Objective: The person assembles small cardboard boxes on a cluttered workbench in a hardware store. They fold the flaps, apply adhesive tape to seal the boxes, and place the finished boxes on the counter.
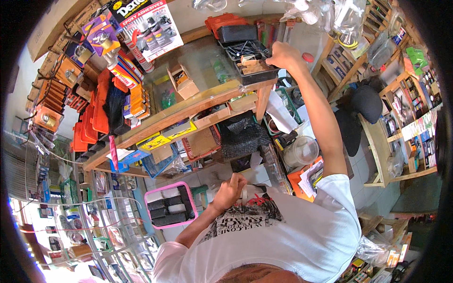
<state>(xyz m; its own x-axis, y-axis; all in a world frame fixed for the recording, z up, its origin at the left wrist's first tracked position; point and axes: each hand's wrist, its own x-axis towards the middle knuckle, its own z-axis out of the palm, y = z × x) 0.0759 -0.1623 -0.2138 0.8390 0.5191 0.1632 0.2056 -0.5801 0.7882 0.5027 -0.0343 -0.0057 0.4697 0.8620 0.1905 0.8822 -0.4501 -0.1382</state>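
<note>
Right hand [282, 54], arm outstretched, grips the black tray [252, 66]; left hand [230, 188] curled at chest.

White short-sleeved T-shirt [302, 231], black printed graphic with small red accents on the chest toward 12 o'clock; bare forearms, no gloves, watch or rings visible.

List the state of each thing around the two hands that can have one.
Right hand: closed, reaching into the black tray.
Left hand: curled shut near the shirt; contents unclear.
Black tray: open, holding screws and small parts.
Cardboard box: open.
Clear plastic tub: lidded.
</note>
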